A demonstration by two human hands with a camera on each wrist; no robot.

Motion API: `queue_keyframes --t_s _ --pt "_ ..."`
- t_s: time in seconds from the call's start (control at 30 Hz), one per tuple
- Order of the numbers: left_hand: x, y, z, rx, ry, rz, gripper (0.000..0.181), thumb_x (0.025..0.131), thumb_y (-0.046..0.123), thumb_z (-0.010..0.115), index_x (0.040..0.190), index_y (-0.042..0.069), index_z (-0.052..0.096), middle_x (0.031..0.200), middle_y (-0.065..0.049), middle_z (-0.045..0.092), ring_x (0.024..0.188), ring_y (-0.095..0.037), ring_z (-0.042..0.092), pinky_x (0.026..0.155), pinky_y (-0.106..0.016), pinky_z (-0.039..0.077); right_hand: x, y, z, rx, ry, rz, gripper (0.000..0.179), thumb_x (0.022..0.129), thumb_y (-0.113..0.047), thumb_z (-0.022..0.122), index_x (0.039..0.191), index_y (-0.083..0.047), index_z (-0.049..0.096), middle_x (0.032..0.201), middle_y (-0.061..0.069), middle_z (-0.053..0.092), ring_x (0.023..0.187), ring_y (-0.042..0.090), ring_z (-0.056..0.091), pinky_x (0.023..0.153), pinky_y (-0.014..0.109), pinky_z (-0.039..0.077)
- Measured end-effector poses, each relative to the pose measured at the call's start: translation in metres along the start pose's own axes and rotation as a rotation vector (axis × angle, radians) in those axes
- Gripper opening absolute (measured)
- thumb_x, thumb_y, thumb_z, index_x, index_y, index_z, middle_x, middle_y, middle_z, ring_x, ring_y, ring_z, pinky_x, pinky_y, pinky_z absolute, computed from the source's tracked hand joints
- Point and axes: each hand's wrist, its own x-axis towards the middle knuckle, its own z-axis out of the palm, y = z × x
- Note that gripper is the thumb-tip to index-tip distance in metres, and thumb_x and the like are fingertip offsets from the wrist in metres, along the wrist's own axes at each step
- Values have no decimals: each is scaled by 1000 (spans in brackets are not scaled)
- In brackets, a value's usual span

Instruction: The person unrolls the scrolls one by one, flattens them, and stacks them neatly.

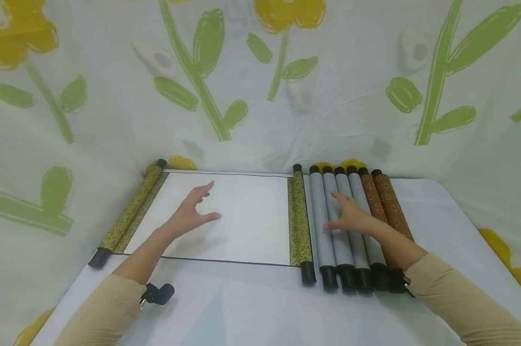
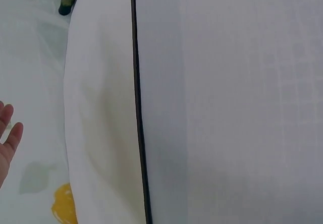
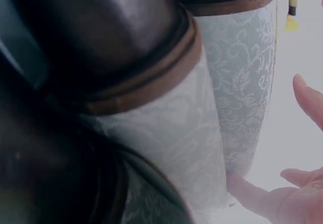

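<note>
A partly unrolled scroll lies across the table in the head view, its blank white sheet point(image 1: 251, 230) between a yellow-green patterned left roll point(image 1: 132, 211) and a matching right roll point(image 1: 302, 216). Above the sheet's left half hovers my left hand point(image 1: 188, 214), thumb and fingers spread, holding nothing. My right hand point(image 1: 351, 215) is over several pale grey rolled scrolls point(image 1: 321, 226), its thumb and fingers apart. In the right wrist view its fingers appear beside a pale patterned scroll point(image 3: 242, 82); whether they touch it I cannot tell.
Two brown patterned rolled scrolls point(image 1: 387, 192) lie at the right end of the row, partly under my right forearm. Black knobs cap the rolls. The white tabletop point(image 1: 433, 206) extends right and in front. A flowered cloth point(image 1: 329, 125) hangs behind the table.
</note>
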Motion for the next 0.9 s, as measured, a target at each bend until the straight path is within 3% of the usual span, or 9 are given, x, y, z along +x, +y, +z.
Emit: queue_keyframes --t_s 0.23,0.43,0.7,0.9 --pt "18 24 23 -43 -18 25 90 79 30 77 151 25 24 146 -13 34 130 -33 41 101 -54 38 5 3 -6 70 -42 5 103 80 -29 76 148 7 8 149 36 11 133 54 17 100 65 30" --pt "29 43 41 -97 -62 90 91 77 33 78 151 26 25 144 -13 35 129 -36 41 99 -56 39 11 2 -8 126 -72 42 101 81 -25 75 148 6 5 151 34 9 135 51 15 102 63 28" --pt "40 65 59 -157 -89 176 91 77 33 78 151 25 25 145 -9 34 129 -32 41 101 -54 37 15 -1 -10 157 -60 83 102 82 -23 74 148 6 2 151 33 5 136 51 13 103 63 26" --pt "50 78 83 -214 -132 219 90 79 31 77 151 25 23 145 -11 33 131 -32 39 105 -49 35 21 6 -8 197 -13 75 101 82 -21 74 148 5 2 152 32 3 137 51 11 104 63 25"
